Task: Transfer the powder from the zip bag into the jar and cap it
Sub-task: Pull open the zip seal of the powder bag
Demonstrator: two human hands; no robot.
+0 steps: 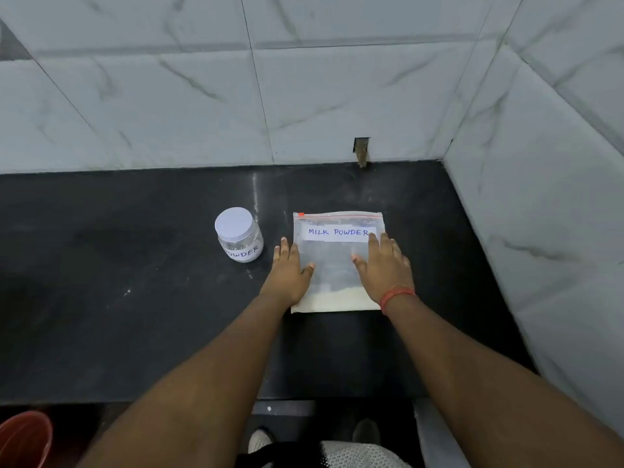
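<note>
- The zip bag [337,261] lies flat toward the surface's [135,298] back right corner, sealed, its powder [334,298] gathered at the near end.
- The left hand [287,273] and right hand [385,268] rest open and flat on it, gripping nothing.
- The capped jar [239,235] stands just left.
- The bag looks light, limp and slippery; pinching the corners at its zip edge seems the best hold.

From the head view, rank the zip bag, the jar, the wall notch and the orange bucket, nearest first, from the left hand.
1. Zip bag: the left hand lies on its left edge.
2. Jar: just left of that hand, lid on.
3. Wall notch: beyond the bag, at the wall's foot.
4. Orange bucket: below the counter, bottom left corner.
</note>
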